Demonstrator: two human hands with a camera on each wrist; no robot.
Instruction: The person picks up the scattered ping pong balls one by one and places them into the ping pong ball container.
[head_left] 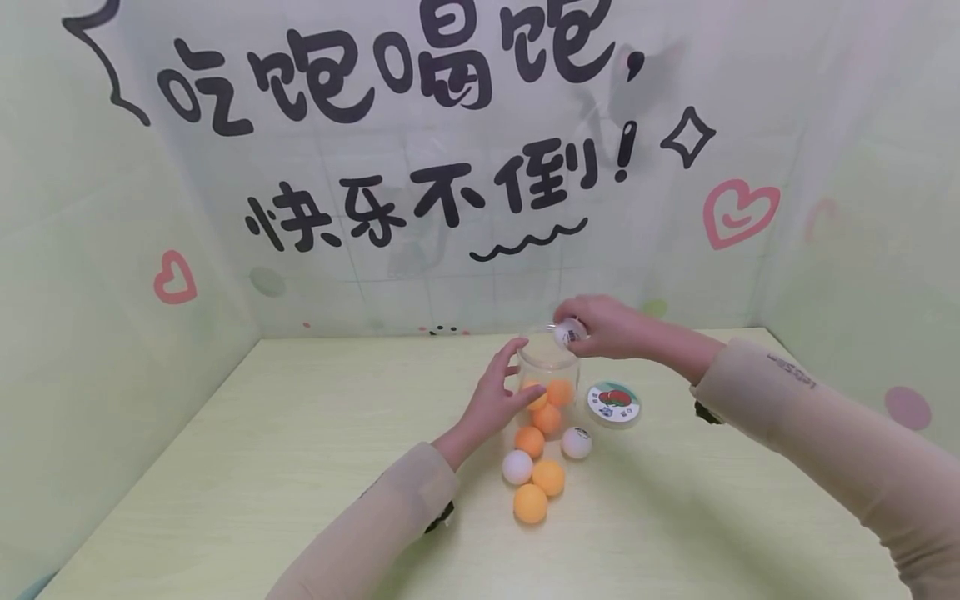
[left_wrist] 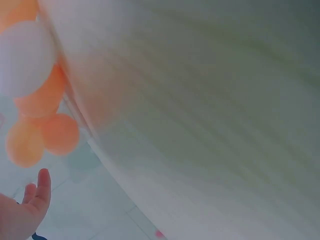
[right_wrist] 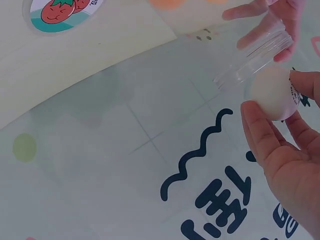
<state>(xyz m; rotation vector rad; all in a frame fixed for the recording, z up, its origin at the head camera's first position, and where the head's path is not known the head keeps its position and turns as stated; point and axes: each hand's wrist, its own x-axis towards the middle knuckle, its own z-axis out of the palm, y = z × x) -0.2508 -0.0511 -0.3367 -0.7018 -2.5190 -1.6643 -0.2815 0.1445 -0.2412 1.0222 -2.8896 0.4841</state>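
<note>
Filling the whole far side, and running down the left and right, is a pale backdrop (head_left: pixel 405 292), with black lettering (head_left: pixel 447 173) sweeping across it and a pink heart (head_left: pixel 175 296) out to the left. Below it, the light-wood table (head_left: pixel 300 442) spreads toward us. In from the near left comes the left sleeve (head_left: pixel 375 533); in from the right, the right sleeve (head_left: pixel 817 433).

And there's the clear jar (head_left: pixel 549 367), upright toward the far side of the table! The left hand (head_left: pixel 487 400) has it from the left, fingers curled round the wall, thumb across the near side. Over at the rim, the right hand (head_left: pixel 609 327), and its fingers are pinching a white ball (right_wrist: pixel 274 94) right at the jar's mouth, toward the right.

Just right of the jar lies a round lid (head_left: pixel 614 403), red fruit printed on top. Now the small stuff: orange balls (head_left: pixel 559 392) show through the jar's lower wall. Nearer, on the table, an orange ball (head_left: pixel 529 442), a loose white ball (head_left: pixel 577 442) to its right, another white one (head_left: pixel 517 467) nearer and left, then two yellow-orange balls (head_left: pixel 549 477), touching, nearest of all.
</note>
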